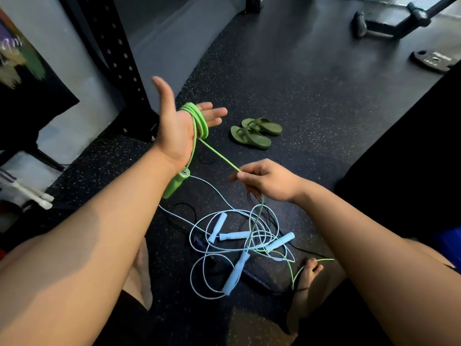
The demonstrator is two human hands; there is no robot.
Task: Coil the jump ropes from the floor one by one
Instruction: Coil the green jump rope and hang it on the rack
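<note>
The left hand (174, 126) is spread flat, fingers straight, with the green rope (199, 121) looped round its palm and the green handle (174, 186) hanging below the wrist. The right hand (267, 181) pinches the taut strand leading from those loops. Below that pinch, slack apparently drops among pale blue ropes (234, 245).

Gym: speckled rubber floor (287, 71), perforated rack upright (117, 48), weight plate (432, 61), jump ropes (239, 245).
</note>
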